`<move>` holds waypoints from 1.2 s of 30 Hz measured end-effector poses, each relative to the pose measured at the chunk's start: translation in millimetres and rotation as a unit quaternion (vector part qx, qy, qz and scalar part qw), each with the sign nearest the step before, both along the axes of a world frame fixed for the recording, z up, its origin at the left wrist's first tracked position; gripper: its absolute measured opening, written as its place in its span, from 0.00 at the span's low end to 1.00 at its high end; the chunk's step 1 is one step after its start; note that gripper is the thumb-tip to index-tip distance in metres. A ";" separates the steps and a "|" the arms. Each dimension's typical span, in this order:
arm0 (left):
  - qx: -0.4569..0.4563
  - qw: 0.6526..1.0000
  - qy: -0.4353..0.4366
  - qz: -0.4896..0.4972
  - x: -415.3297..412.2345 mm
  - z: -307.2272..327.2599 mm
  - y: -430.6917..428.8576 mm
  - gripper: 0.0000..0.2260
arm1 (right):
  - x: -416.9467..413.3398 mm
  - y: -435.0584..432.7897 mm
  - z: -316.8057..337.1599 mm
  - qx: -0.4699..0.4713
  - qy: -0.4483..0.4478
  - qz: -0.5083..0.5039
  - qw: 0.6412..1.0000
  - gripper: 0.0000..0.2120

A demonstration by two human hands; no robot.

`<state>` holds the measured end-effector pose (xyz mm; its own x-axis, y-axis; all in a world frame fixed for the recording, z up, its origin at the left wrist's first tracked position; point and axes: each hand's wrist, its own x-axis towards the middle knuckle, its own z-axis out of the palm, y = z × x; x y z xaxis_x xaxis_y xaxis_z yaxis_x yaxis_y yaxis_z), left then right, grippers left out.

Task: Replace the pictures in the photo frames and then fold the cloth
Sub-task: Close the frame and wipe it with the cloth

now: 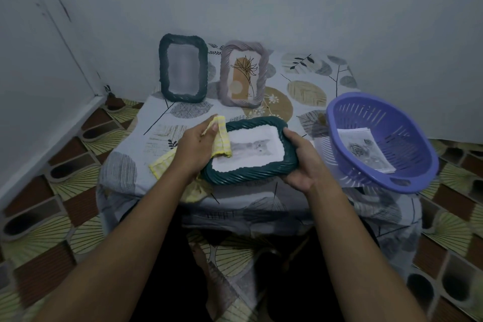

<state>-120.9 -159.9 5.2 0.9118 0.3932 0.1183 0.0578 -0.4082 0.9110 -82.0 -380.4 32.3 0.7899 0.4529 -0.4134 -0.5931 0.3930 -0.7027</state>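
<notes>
A dark green photo frame [251, 172] with a grey cat picture lies face up, tilted toward me over the table's front edge. My right hand [300, 165] grips its right end, thumb on the rim. My left hand [194, 148] pinches a yellow checked cloth [222, 138] and holds it against the left part of the frame's glass; more of the cloth trails out to the left and below my wrist. Two other frames stand upright against the wall: a dark green one [183, 70] with a blurred picture and a mauve one [244, 74] with a plant drawing.
A purple plastic basket [407, 125] sits at the table's right, overhanging the edge, with printed pictures [366, 149] inside. The small table [308, 86] wears a leaf-patterned cover and stands in a corner between pale walls. Patterned floor tiles surround it.
</notes>
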 end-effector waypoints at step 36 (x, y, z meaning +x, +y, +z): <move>0.297 0.954 0.031 -0.031 -5.8 -5.8 -32.9 0.32 | -16.9 42.2 4.5 -0.140 -0.155 -0.240 0.948 0.18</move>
<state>-126.7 -192.7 -0.6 0.9437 0.2195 0.2476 0.0641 -0.8554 0.5141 -98.9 -338.2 36.8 0.9805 -0.0833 -0.1778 -0.1400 0.3384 -0.9305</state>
